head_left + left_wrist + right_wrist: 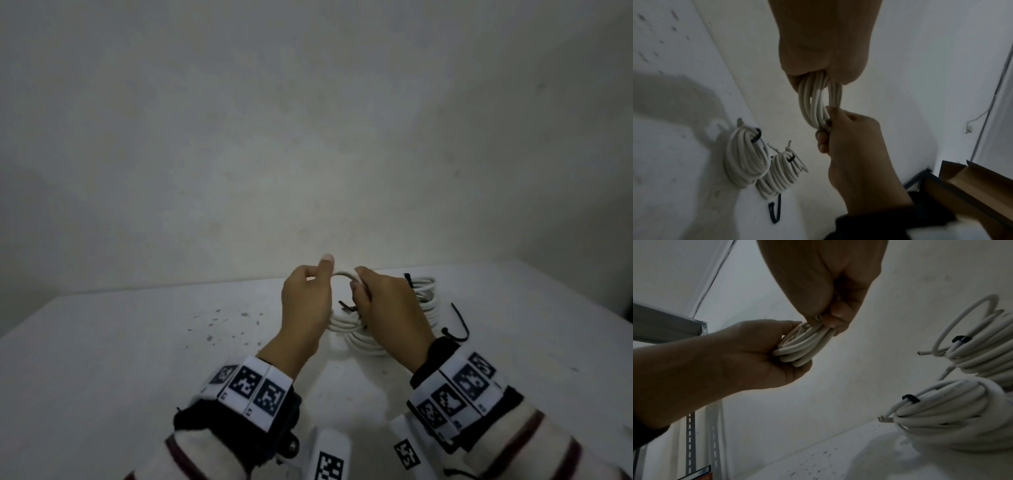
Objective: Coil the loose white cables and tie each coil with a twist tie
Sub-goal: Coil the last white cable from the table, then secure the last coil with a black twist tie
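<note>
A small white cable coil [342, 275] is held upright above the table between both hands. My left hand [323, 274] grips one side of it, with the strands of the coil [813, 100] running out of the fist. My right hand [359, 286] pinches the opposite side of the coil [801, 345], fingers curled round the strands. A dark twist tie [346, 307] sticks out beside the right fingers, seen as a dark bit [827, 121] at the thumb. One cable end [817, 317] shows at the right fingertips.
Two white coils with black ties, one [745, 155] beside the other [781, 172], lie on the white table [137, 342] to the right of my hands. A loose black tie [457, 329] lies near them. A cardboard box [972, 186] and a metal rack [690, 434] stand off the table.
</note>
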